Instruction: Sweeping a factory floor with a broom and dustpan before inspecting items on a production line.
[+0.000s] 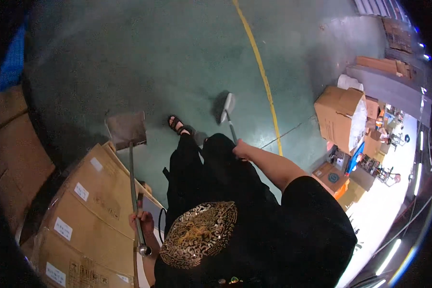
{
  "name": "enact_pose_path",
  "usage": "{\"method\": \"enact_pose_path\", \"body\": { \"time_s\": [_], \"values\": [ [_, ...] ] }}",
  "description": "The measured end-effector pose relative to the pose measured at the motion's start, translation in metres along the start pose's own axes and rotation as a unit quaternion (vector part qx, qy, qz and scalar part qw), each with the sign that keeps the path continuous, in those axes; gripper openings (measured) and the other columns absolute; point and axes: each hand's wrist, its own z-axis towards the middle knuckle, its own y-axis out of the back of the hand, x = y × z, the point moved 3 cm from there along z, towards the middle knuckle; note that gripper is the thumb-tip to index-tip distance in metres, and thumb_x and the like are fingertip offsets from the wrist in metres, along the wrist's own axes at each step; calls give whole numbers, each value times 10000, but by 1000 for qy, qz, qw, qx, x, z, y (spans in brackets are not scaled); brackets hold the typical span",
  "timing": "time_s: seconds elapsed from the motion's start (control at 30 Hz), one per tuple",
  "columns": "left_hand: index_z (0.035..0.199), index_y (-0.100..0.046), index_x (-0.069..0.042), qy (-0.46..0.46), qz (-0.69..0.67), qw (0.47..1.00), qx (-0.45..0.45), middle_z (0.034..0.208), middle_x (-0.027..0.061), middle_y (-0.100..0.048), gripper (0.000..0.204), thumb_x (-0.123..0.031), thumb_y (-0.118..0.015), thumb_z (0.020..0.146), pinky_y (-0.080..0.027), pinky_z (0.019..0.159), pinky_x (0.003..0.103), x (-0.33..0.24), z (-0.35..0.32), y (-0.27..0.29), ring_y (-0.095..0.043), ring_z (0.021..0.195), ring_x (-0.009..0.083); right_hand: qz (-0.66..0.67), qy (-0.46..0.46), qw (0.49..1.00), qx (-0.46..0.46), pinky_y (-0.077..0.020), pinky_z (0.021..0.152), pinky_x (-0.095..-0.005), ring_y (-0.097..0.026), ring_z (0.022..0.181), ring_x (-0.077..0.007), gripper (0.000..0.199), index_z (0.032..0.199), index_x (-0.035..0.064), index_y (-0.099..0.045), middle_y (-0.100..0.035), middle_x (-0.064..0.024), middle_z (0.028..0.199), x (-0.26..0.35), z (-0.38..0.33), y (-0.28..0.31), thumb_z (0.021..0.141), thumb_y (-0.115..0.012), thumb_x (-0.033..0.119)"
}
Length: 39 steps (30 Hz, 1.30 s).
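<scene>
Black shirt [268, 235] is seen at lower centre. Dustpan [125, 128], centre-left, is gripped by the left hand [147, 222]; broom [227, 106], upper centre, by the right hand [243, 150], well apart. Floor [177, 57] is apparently reached without stooping.

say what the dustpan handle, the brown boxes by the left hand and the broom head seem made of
Dustpan handle: probably metal, smooth grey, glinting at its near end. Brown boxes: cardboard, mostly matte, with flat tan panels. Broom head: pale, perhaps bristle or plastic; too small to tell.
</scene>
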Motion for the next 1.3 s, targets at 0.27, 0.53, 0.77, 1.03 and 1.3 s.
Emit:
{"method": "enact_pose_path", "body": {
  "time_s": [0.27, 0.53, 0.77, 1.03, 1.3],
  "values": [
    [1155, -302, 31, -21, -64, 998, 12, 648, 75, -444, 459, -138, -418, 744, -402, 598, 280, -51, 6, -29, -432, 535, 166, -134, 256, 957, 16, -397, 660, -409, -508, 705, -320, 360, 1010, 20, -325, -469, -157, 692, 162, -55, -110, 707, -473, 146],
    [1053, -444, -43, -53, -34, 995, -83, 553, 33, -428, 356, -144, -399, 715, -431, 687, 367, -49, -2, -38, -430, 437, 157, -130, 237, 959, 86, -342, 506, -364, -461, 591, -239, 201, 866, 12, -379, -441, -117, 635, 317, -76, -179, 720, -478, 108],
    [978, -474, -34, -72, -81, 986, -127, 524, 32, -439, 296, -142, -418, 709, -387, 589, 343, -43, 13, -37, -433, 434, 169, 30, 220, 957, 186, -281, 363, -325, -392, 447, -185, 143, 609, 23, -437, -393, -77, 518, 469, -119, -206, 732, -471, 87],
    [856, -492, -19, -169, -156, 946, -227, 493, 15, -408, 274, -193, -449, 650, -376, 557, 335, -20, 44, -77, -387, 404, 154, 78, 175, 924, 330, -265, 330, -296, -372, 387, -169, 102, 578, 34, -429, -400, -68, 490, 595, -159, -171, 678, -450, 30],
    [851, -497, 25, -288, -295, 892, -185, 507, 18, -444, 293, -199, -437, 672, -416, 596, 322, 7, 50, -108, -403, 412, 150, -303, 264, 900, 166, -278, 318, -267, -346, 335, -134, 480, 1164, 101, -227, -382, -40, 504, 593, -214, -70, 742, -455, 123]
  ]
}}
